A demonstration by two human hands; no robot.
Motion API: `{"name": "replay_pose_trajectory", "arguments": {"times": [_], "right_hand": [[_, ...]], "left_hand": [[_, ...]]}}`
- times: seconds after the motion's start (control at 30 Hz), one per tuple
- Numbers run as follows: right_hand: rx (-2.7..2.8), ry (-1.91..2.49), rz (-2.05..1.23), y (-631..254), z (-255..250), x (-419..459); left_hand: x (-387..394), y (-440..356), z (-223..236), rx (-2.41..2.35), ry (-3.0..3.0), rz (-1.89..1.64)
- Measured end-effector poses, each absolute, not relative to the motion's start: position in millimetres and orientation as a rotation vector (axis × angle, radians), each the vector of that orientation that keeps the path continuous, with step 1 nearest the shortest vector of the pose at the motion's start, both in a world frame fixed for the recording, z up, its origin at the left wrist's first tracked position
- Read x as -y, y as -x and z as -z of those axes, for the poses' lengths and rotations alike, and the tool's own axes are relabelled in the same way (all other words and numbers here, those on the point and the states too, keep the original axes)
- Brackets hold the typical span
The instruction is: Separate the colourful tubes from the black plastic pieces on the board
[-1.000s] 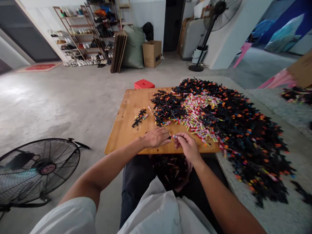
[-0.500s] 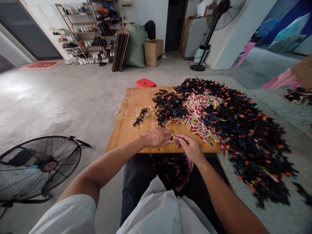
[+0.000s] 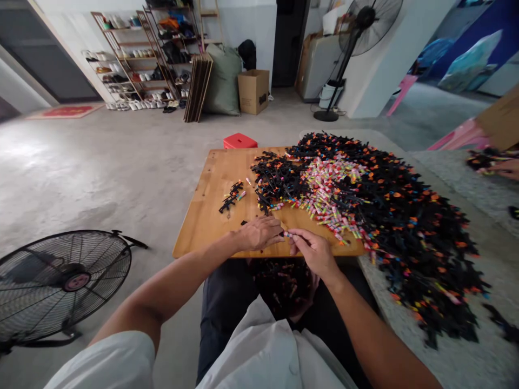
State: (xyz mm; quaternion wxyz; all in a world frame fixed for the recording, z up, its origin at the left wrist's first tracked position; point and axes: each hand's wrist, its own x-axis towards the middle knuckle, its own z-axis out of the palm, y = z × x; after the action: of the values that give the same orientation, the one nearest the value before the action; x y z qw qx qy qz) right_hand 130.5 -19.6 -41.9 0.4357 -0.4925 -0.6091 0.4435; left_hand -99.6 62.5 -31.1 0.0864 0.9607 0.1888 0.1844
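Note:
On the near edge of the wooden table, my left hand is closed palm down over a black toy gun, most of it hidden beneath the fingers. My right hand pinches a small coloured tube and meets the left fingertips. Past my hands lies a heap of pink and yellow tubes. Black toy guns with orange parts are piled around it. A few separate toy guns lie left of the heap.
Below the table edge, a container of dark toys sits between my legs. A floor fan stands left, and a red stool is behind the table. At right, toys spread over a stone surface; part of another person's hand appears there.
My hands stay together at the table edge, with the right fingers drawn slightly closer to the left. The view has shifted a little. A hand now shows at the right edge.

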Motion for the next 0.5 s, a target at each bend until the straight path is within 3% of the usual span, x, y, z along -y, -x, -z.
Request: {"name": "replay_pose_trajectory", "arguments": {"times": [0.27, 0.37, 0.5], "right_hand": [[1.499, 1.356, -1.234, -133, 48, 18], [1.537, 1.451, -1.248, -155, 47, 19], [1.78, 1.511, -1.5, -190, 51, 34]], "left_hand": [[-76, 103, 38, -0.573, -2.68, -0.497], [-94, 128, 46, -0.78, -2.488, -0.62], [-106, 172, 65, -1.078, -2.47, -0.665]]}}
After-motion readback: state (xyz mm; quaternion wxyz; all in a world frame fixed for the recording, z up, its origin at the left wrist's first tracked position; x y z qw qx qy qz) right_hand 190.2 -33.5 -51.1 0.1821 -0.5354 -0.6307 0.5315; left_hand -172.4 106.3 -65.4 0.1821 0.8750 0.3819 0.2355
